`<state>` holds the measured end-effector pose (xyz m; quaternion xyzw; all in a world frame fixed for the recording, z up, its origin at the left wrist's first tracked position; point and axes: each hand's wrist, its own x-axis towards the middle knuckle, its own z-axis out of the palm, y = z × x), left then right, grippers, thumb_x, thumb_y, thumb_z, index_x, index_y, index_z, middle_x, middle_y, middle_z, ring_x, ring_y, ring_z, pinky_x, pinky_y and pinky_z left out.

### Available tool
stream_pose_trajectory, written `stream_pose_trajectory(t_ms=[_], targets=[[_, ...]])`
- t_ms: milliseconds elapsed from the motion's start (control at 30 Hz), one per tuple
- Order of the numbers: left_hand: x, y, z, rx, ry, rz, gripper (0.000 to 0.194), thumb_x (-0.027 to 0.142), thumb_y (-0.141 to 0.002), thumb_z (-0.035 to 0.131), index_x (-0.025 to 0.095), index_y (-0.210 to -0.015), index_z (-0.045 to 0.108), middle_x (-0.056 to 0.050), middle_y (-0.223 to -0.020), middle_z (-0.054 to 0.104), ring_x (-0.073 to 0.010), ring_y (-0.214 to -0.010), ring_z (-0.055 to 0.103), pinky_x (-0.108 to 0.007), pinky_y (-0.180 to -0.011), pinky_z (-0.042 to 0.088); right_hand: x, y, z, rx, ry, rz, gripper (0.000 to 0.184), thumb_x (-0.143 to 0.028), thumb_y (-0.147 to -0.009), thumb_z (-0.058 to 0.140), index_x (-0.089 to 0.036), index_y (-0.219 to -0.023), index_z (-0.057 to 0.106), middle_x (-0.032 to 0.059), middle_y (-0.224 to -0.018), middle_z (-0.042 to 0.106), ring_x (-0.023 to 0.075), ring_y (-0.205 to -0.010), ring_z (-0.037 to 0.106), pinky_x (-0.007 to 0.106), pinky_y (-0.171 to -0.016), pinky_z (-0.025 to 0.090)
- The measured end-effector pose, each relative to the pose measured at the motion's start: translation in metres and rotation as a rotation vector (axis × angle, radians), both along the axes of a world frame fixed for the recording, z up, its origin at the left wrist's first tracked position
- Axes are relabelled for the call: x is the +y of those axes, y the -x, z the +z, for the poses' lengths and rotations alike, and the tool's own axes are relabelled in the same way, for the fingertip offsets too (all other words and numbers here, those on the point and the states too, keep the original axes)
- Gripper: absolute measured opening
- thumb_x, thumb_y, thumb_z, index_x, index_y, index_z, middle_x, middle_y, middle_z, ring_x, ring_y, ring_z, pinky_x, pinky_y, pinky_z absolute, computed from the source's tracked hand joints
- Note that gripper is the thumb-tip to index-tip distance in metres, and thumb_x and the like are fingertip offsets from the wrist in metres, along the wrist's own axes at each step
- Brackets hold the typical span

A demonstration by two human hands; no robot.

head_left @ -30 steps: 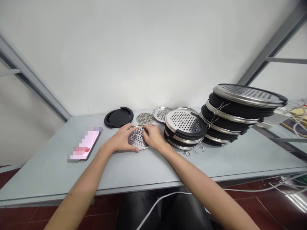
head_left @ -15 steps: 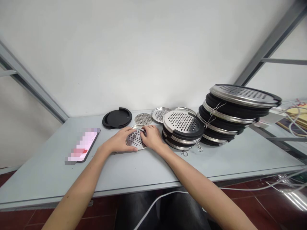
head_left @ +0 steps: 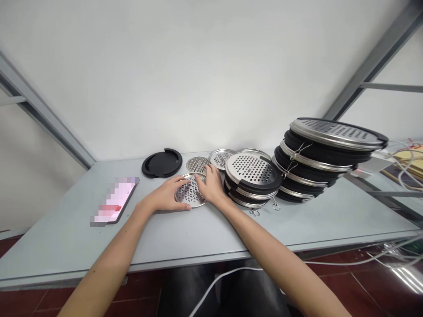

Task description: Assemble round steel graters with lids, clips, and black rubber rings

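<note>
A round metal grating disc (head_left: 191, 193) lies on the counter (head_left: 185, 240) between the two hands. The left hand (head_left: 169, 195) curves wide around the disc's left side, fingers towards the far edge and thumb along the near edge; whether it grips the rim, I cannot tell. The right hand (head_left: 210, 186) is partly open at the disc's right side, thumb over the disc and fingers pointing away, close to a flat perforated disc (head_left: 197, 164) behind. A black round holder (head_left: 162, 164) sits behind the left hand, a phone (head_left: 115, 200) lies farther left, and a low stack of graters (head_left: 254, 178) stands just right of the right hand, before a taller, leaning stack (head_left: 325, 154).
</note>
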<state>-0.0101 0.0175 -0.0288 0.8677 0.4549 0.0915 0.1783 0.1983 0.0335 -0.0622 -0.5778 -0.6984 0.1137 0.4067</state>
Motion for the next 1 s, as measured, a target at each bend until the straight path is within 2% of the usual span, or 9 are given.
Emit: stream_pose_trajectory(t_ms=[167, 333, 467, 700, 833, 1000], targets=[[-0.0024, -0.0009, 0.0026, 0.013, 0.007, -0.010, 0.098, 0.071, -0.068, 0.070, 0.017, -0.145, 0.046, -0.017, -0.158, 0.032, -0.0368, -0.146, 0.028, -0.051, -0.118, 0.028, 0.0074, -0.0004, -0.0056, 0.044, 0.048, -0.074, 0.057, -0.044, -0.096, 0.041, -0.002, -0.135, 0.046, 0.0273, -0.151, 0.033, 0.0360, -0.145, 0.025, 0.053, -0.118, 0.021], [-0.0041, -0.0028, 0.0048, 0.041, 0.008, -0.020, 0.095, 0.068, -0.071, 0.069, 0.016, -0.147, 0.043, -0.016, -0.159, 0.031, -0.0363, -0.147, 0.025, -0.050, -0.119, 0.026, 0.0049, 0.0053, -0.0023, -0.045, 0.182, -0.115, 0.064, -0.046, -0.097, 0.038, 0.005, -0.134, 0.045, 0.0316, -0.153, 0.029, 0.0369, -0.148, 0.019, 0.050, -0.119, 0.018], [-0.0035, -0.0026, 0.0033, 0.043, -0.003, -0.004, 0.094, 0.068, -0.071, 0.069, 0.017, -0.147, 0.043, -0.015, -0.159, 0.032, -0.0356, -0.147, 0.027, -0.050, -0.119, 0.028, 0.0064, 0.0064, -0.0009, -0.069, 0.184, -0.156, 0.061, -0.046, -0.097, 0.038, 0.004, -0.129, 0.049, 0.0332, -0.152, 0.029, 0.0385, -0.146, 0.024, 0.051, -0.118, 0.019], [-0.0036, -0.0043, 0.0039, 0.034, -0.030, -0.013, 0.090, 0.067, -0.072, 0.069, 0.017, -0.144, 0.048, -0.016, -0.156, 0.036, -0.0361, -0.145, 0.030, -0.050, -0.118, 0.029, 0.0112, 0.0065, -0.0038, -0.130, 0.187, -0.194, 0.066, -0.039, -0.094, 0.046, 0.012, -0.136, 0.040, 0.0353, -0.150, 0.032, 0.0408, -0.143, 0.029, 0.050, -0.118, 0.020], [-0.0046, -0.0044, 0.0041, 0.033, -0.036, -0.004, 0.091, 0.068, -0.071, 0.068, 0.017, -0.144, 0.048, -0.016, -0.156, 0.037, -0.0368, -0.144, 0.032, -0.051, -0.117, 0.031, 0.0119, 0.0062, -0.0045, -0.114, 0.147, -0.220, 0.065, -0.036, -0.091, 0.049, 0.011, -0.136, 0.040, 0.0340, -0.145, 0.039, 0.0389, -0.139, 0.035, 0.049, -0.117, 0.024], [-0.0047, -0.0036, 0.0033, 0.049, -0.027, 0.000, 0.093, 0.070, -0.072, 0.067, 0.017, -0.145, 0.046, -0.016, -0.157, 0.035, -0.0359, -0.145, 0.030, -0.050, -0.118, 0.030, 0.0114, 0.0054, -0.0030, -0.128, 0.123, -0.218, 0.066, -0.035, -0.090, 0.050, 0.012, -0.135, 0.040, 0.0343, -0.143, 0.041, 0.0396, -0.139, 0.034, 0.050, -0.116, 0.025]])
